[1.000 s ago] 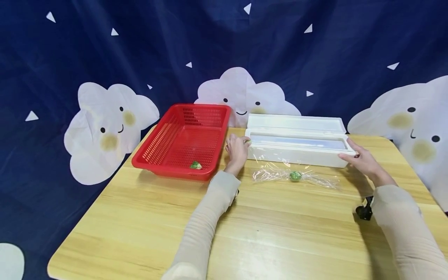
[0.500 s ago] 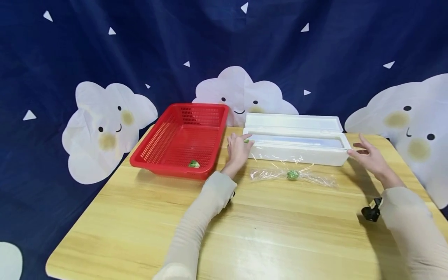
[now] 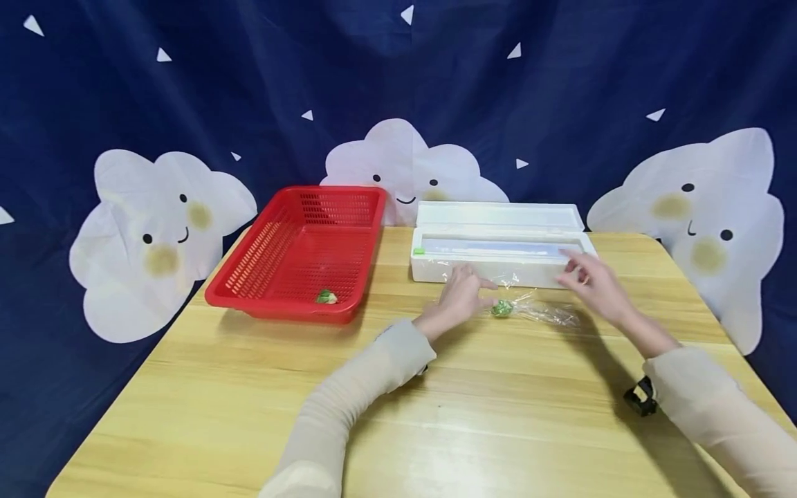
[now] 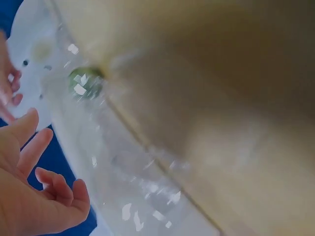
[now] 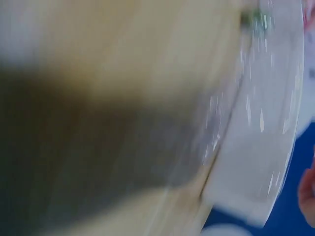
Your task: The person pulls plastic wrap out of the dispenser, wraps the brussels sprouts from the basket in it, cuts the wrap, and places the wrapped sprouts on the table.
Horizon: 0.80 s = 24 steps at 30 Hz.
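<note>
A small leafy green vegetable (image 3: 501,308) lies under clear cling film (image 3: 548,315) on the table, in front of a long white cling film box (image 3: 492,270) with its lid raised. My left hand (image 3: 461,297) hovers over the film's left part, fingers spread, close to the vegetable. In the left wrist view, that hand (image 4: 39,191) has bent, separated fingers and holds nothing. My right hand (image 3: 594,287) is near the box's right front corner, above the film's right end, with fingers loosely bent. Only fingertips (image 5: 307,196) of it show in the blurred right wrist view.
A red slotted basket (image 3: 280,305) stands left of the box, with another small green vegetable piece (image 3: 326,297) inside. A bright green slider (image 3: 419,252) sits at the box's left end. Behind the wooden table (image 3: 486,415) hangs a dark blue cloud-patterned curtain (image 3: 486,90).
My left hand has left the box's left end and come right and nearer, over the film. My right hand has moved left from the box's right end. The view has turned slightly right.
</note>
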{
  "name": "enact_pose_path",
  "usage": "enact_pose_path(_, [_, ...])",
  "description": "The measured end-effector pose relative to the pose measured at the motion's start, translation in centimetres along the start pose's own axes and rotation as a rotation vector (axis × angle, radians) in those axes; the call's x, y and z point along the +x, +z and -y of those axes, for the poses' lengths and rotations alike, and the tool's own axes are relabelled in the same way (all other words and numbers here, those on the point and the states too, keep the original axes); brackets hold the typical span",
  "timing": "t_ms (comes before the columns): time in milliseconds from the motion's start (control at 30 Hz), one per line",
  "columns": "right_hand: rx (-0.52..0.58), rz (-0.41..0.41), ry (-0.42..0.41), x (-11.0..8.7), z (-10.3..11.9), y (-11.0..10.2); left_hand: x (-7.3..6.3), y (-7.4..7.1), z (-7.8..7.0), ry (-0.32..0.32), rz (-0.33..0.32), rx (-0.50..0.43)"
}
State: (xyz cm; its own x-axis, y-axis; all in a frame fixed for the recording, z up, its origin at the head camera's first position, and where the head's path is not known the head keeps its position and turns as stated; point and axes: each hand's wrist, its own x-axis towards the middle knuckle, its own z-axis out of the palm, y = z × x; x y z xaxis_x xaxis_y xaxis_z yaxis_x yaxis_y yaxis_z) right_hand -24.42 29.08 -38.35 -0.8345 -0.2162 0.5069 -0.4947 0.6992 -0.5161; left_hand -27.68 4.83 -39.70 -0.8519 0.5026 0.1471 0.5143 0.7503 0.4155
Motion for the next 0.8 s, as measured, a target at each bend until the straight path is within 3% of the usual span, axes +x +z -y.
enact_pose_path(167, [0.022, 0.217, 0.013, -0.7, 2.0, 3.5, -0.1, 1.3, 0.2, 0.055, 0.059, 0.147])
enact_pose_path(300, [-0.041, 0.295, 0.007, -1.5, 2.2, 5.3, 0.1, 1.8, 0.0, 0.145, 0.053, 0.285])
enact_pose_path(433, [-0.094, 0.313, -0.038, -1.9, 1.8, 6.2, 0.3, 2.1, -0.4, 0.169, 0.072, 0.347])
enact_pose_path(633, [-0.109, 0.296, -0.060, -1.4, 1.5, 6.8, 0.8, 2.4, -0.8, 0.100, 0.128, 0.372])
enact_pose_path(800, [-0.149, 0.314, -0.047, -0.7, 1.6, 7.2, 1.2, 2.5, -0.8, 0.087, 0.131, 0.401])
